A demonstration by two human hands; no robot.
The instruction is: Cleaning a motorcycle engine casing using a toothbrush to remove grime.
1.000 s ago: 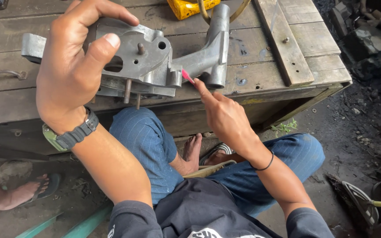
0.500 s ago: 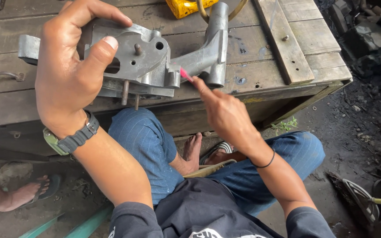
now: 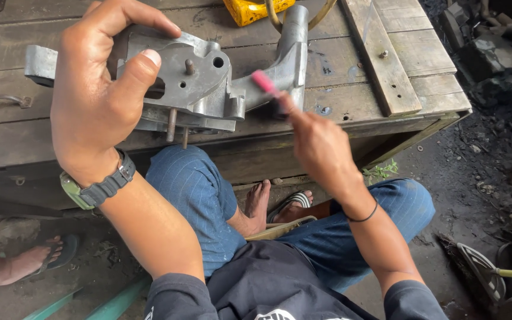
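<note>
My left hand (image 3: 99, 98) grips a grey cast metal part (image 3: 202, 83) with bolt holes and two studs sticking down, holding it up over the front edge of a worn wooden workbench (image 3: 351, 65). My right hand (image 3: 318, 142) is closed around a small tool with a pink tip (image 3: 263, 82), and that tip touches the part's upright arm (image 3: 294, 47). A watch sits on my left wrist and a thin black band on my right.
A yellow object (image 3: 250, 9) and a hose loop lie at the bench's back edge. A wooden strip (image 3: 374, 53) is screwed across the top. Another person's sandalled foot (image 3: 22, 261) is at the left. Dark scrap parts (image 3: 493, 53) cover the ground at right.
My right hand has shifted slightly along the part's arm, and the pink tip now sits a little higher on it. My left hand keeps the same grip.
</note>
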